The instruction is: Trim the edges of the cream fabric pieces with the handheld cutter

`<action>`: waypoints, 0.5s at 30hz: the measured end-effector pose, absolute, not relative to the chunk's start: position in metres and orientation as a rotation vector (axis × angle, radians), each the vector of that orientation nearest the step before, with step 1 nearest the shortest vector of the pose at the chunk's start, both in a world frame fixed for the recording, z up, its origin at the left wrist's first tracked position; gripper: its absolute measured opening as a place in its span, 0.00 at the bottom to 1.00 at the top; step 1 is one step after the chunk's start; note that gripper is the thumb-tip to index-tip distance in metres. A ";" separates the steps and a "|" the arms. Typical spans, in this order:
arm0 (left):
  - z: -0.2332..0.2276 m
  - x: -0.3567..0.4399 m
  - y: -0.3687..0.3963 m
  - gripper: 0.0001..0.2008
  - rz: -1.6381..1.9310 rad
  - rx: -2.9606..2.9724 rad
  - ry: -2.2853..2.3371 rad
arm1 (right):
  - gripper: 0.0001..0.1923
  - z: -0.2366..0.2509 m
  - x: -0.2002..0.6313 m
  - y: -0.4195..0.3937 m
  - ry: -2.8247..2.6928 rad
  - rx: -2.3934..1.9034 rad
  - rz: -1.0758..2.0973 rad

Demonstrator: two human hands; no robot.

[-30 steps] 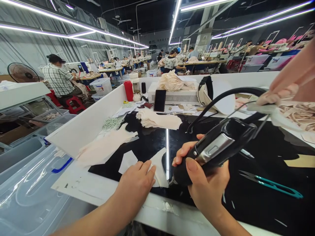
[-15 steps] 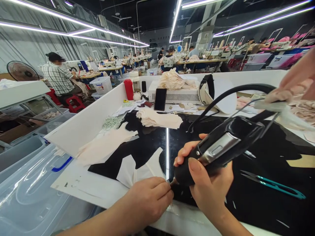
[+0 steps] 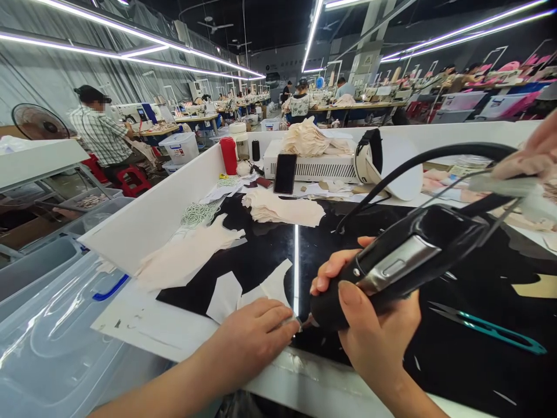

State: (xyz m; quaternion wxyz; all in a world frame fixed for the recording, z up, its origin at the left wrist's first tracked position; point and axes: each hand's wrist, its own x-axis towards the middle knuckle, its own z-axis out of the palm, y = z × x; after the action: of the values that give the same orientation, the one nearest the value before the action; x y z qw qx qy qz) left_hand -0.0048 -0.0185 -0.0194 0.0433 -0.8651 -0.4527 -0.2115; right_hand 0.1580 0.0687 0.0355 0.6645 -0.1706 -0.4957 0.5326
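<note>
Right hand (image 3: 378,331) wraps black power tool (image 3: 400,264), fingers clenched round body, thumb on near side. Left hand (image 3: 261,337) rests on pale cloth piece (image 3: 276,281), near edge of black mat (image 3: 474,273); fingers bent, pinch or press, cannot tell. Tool tip just beside left fingertips. Advice: fingertips clear of tip, cloth flat, wrist steady, light pressure. Snips (image 3: 472,324) lie right, cloth stack (image 3: 282,210) far.
</note>
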 end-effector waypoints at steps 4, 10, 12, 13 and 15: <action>-0.021 -0.006 -0.020 0.13 -0.621 -2.602 -1.400 | 0.21 0.036 0.159 0.068 -1.122 -0.402 1.204; -0.025 -0.007 -0.023 0.14 -0.627 -2.618 -1.470 | 0.22 0.034 0.163 0.069 -1.128 -0.402 1.209; -0.026 -0.007 -0.023 0.14 -0.617 -2.617 -1.489 | 0.22 0.034 0.163 0.069 -1.128 -0.404 1.206; -0.027 -0.006 -0.023 0.15 -0.611 -2.615 -1.501 | 0.22 0.034 0.163 0.070 -1.129 -0.405 1.204; -0.027 -0.005 -0.023 0.16 -0.602 -2.607 -1.519 | 0.22 0.036 0.162 0.071 -1.124 -0.406 1.196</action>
State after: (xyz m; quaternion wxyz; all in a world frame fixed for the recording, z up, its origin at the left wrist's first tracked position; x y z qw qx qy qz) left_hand -0.0052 -0.0231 -0.0270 0.0324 -0.8469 -0.4934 -0.1955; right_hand 0.1621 0.0714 0.0361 0.6636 -0.1797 -0.4973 0.5292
